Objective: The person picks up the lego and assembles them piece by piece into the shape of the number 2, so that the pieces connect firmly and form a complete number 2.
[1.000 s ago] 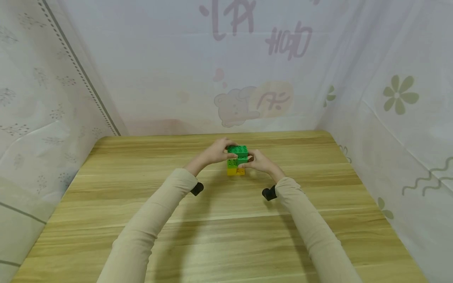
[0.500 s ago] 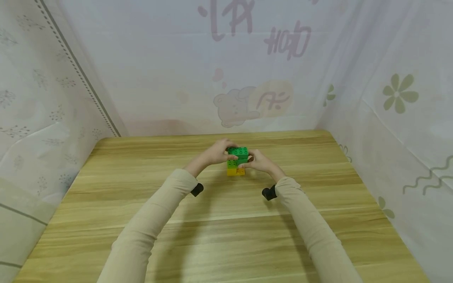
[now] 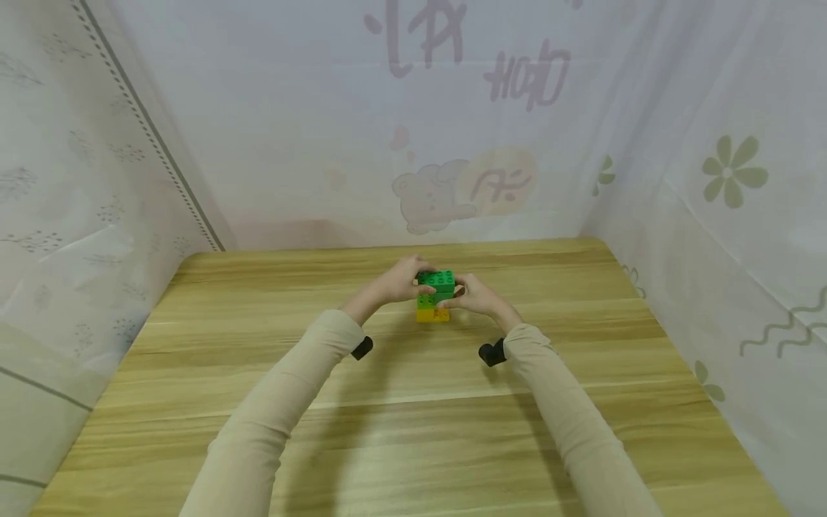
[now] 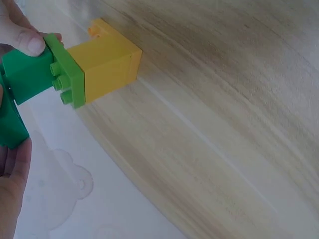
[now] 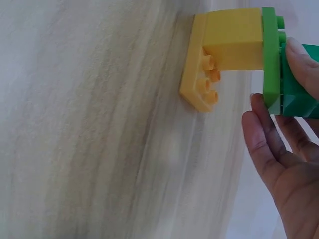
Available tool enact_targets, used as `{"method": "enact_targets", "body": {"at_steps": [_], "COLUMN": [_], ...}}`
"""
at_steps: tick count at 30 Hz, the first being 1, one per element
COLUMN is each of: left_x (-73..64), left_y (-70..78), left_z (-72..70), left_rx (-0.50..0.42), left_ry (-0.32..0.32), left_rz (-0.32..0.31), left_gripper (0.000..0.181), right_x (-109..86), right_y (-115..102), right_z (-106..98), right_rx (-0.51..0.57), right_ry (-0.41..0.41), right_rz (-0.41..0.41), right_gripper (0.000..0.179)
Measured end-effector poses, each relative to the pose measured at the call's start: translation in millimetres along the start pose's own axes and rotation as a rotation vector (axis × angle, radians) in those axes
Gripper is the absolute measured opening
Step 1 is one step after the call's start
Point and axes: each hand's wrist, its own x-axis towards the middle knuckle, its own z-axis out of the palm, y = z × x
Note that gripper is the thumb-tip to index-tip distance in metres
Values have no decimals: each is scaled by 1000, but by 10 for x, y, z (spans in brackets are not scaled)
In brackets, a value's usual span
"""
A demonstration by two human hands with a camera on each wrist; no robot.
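A small stack of toy building blocks stands on the table. At its base lies a flat yellow piece (image 5: 194, 64), with a yellow block (image 4: 108, 68) on it. Above that comes a thin light green piece (image 4: 76, 82), then a green block (image 4: 32, 75). A second green block (image 3: 442, 280) tops the stack, slightly tilted against the one below in the left wrist view. My left hand (image 3: 397, 281) grips this top block, fingers behind and thumb in front. My right hand (image 3: 477, 295) holds the lower green block, thumb across its near side, fingertips by the light green piece.
The wood-grain table (image 3: 413, 416) spreads around the stack. Printed white curtains (image 3: 310, 143) hang behind and at both sides. A black wrist device (image 3: 363, 348) shows below the left cuff, another (image 3: 492, 352) by the right.
The top green block has come down onto the lower green block and shifted slightly right, with my left hand on it. My right hand has stayed almost still.
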Motion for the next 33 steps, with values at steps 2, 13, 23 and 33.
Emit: {"method": "enact_targets", "body": {"at_steps": [2,13,23,33], "left_x": [1,11,2,-40], "left_y": [6,45,41,-33], "left_z": [-7,-5,14,46], "left_rx": [3,10,6,-29], "left_ry": [-7,-40,-17,30], "left_rz": [1,-43,-52,-16], "left_gripper": [40,40,40,40], "right_x": [1,-12,15,0], "right_y": [-12,-51,-50,-64], "right_z": [-2,26,-2,0], "right_rx": [-5,-32,-36,-26], "right_ry": [-1,13,11,9], "right_rz": [5,24,4,46], "right_gripper": [42,37,38,41]}}
